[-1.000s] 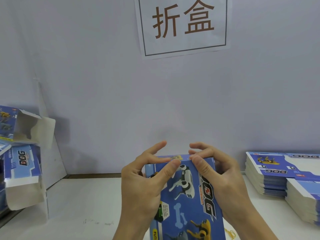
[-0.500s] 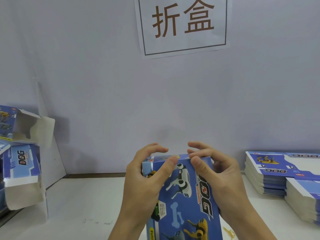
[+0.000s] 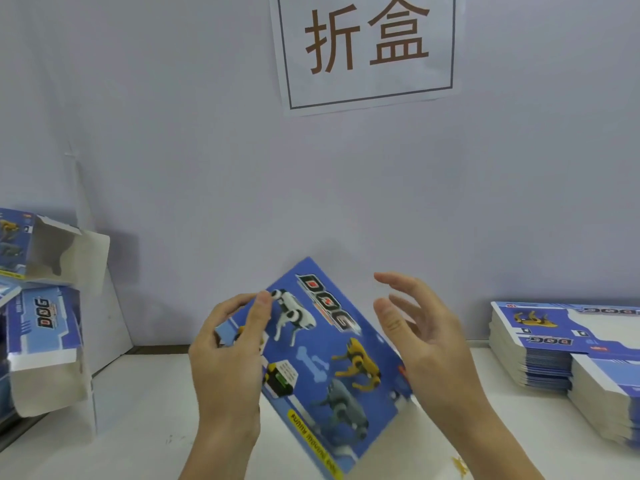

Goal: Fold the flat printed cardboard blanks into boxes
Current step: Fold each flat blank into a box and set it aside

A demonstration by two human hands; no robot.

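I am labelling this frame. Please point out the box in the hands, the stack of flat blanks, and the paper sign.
Box [image 3: 322,358], head view, on its printed front face.
Stack of flat blanks [image 3: 540,362], head view, on its layered side.
Paper sign [image 3: 367,46], head view, on its printed characters.

1. My left hand [image 3: 227,358] grips the box [image 3: 322,362] at its left edge, thumb pressed on the printed face.
2. My right hand [image 3: 420,336] hovers just right of the box, fingers loosely spread, holding nothing.

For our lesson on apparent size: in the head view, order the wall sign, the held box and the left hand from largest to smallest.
1. Wall sign
2. Held box, nearer the camera, so this ranking is unsure
3. Left hand
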